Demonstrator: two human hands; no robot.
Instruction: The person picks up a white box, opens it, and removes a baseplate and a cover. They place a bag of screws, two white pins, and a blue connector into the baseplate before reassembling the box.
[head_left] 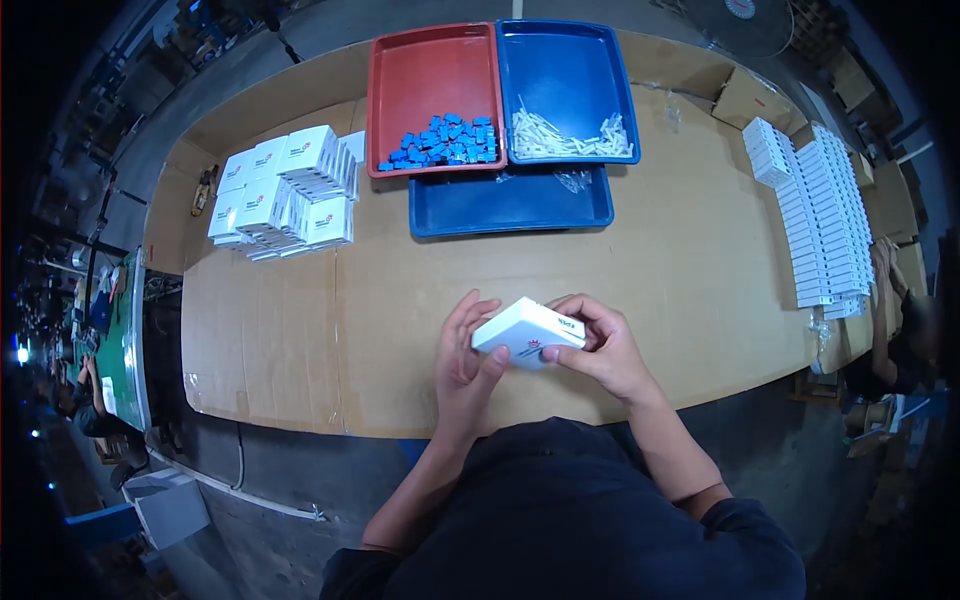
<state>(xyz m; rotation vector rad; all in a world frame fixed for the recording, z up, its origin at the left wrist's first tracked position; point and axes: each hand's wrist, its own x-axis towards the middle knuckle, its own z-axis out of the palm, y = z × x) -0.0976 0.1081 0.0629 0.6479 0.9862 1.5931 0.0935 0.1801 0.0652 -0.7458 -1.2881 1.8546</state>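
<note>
A white box point(522, 332) with a small red mark and dark print is held tilted above the cardboard-covered table, near its front edge. My left hand point(466, 350) supports the box at its left side, the thumb on the near face and the fingers curved behind. At the right end, my right hand point(603, 349) pinches the box between thumb and fingers. Whether the box's end flap is open cannot be made out.
Beyond the hands are a red tray point(435, 45) with blue pieces, a blue tray point(566, 50) with white pieces, and a lower blue tray point(510, 213). White boxes point(265, 200) are piled left; stacked white boxes point(822, 220) stand right. People work at both sides.
</note>
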